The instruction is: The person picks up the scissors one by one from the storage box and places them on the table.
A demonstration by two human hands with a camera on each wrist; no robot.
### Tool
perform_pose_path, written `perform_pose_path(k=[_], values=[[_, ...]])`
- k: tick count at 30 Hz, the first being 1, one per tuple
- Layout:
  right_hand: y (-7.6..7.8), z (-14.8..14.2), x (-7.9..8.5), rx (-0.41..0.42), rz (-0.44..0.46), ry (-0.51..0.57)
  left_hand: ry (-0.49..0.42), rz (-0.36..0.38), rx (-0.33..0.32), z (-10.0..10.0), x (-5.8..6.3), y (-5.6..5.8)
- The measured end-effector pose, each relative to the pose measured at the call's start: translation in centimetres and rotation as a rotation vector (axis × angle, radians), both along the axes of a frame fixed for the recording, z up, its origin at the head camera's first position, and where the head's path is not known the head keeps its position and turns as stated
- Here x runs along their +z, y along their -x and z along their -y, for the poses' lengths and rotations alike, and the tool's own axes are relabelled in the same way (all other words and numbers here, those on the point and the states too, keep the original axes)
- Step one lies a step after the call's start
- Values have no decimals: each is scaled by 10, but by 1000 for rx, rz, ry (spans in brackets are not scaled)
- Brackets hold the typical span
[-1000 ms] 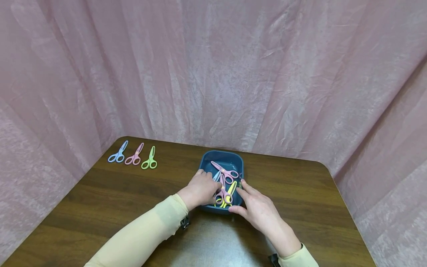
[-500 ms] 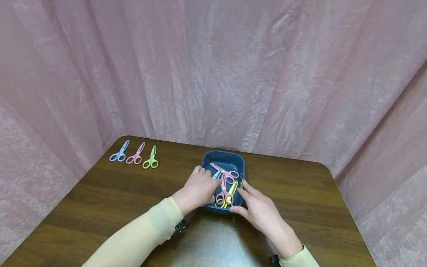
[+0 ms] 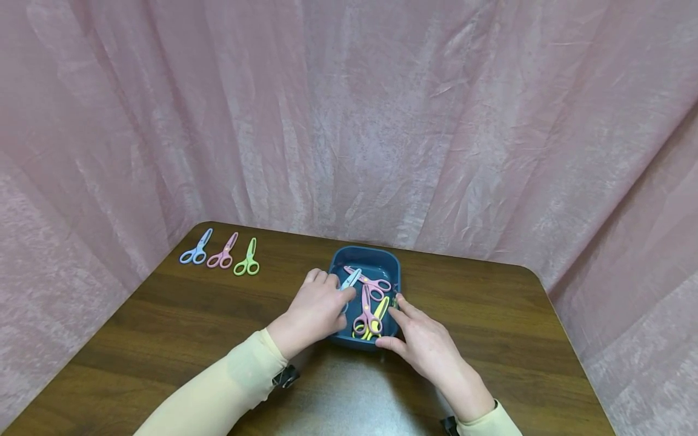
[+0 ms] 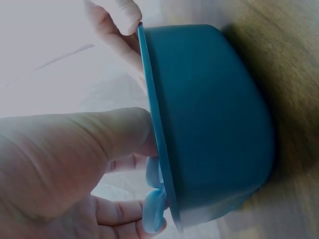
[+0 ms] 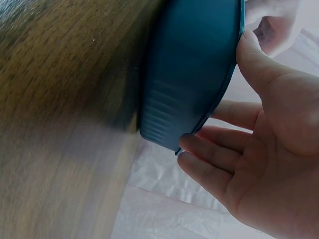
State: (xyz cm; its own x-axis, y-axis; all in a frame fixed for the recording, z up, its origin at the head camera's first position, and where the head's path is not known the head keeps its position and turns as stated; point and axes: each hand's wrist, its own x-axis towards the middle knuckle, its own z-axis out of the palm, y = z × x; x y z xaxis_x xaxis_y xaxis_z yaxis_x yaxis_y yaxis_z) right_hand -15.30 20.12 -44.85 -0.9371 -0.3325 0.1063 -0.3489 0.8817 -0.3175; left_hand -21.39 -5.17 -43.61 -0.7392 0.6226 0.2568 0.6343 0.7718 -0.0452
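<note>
My left hand [image 3: 316,306] pinches light blue scissors [image 3: 351,280] over the left side of a dark blue plastic bin [image 3: 366,253]. Their blades point up and away; in the left wrist view the blue handle loops [image 4: 154,209] show beyond the thumb, right at the rim. My right hand [image 3: 428,345] lies at the bin's near right corner, thumb tip on the rim and loosely extended fingers along the right edge. Inside the bin are pink scissors [image 3: 366,306], a second pink pair [image 3: 378,284] behind them, and yellow scissors [image 3: 383,309] partly underneath.
On the brown wooden table [image 3: 480,303], a row of blue scissors [image 3: 197,248], pink scissors [image 3: 223,252] and green scissors [image 3: 248,259] lies at the far left. A pink curtain [image 3: 349,121] hangs behind and around the table.
My left hand has drawn back slightly up and to the left, raising the light blue scissors among the others. My right hand and the bin stay nearly where they were.
</note>
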Motion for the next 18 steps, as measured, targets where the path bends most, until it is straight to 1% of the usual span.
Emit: perform_pose_path(k=[9,15,18], values=[[0,0,1,3,3,6,-88,-45,-6,10,2,-4],[0,0,0,1,7,10,-134,-104,-17,17,2,-6],[0,0,0,1,7,13,-151,-121,-9,21,2,-7]])
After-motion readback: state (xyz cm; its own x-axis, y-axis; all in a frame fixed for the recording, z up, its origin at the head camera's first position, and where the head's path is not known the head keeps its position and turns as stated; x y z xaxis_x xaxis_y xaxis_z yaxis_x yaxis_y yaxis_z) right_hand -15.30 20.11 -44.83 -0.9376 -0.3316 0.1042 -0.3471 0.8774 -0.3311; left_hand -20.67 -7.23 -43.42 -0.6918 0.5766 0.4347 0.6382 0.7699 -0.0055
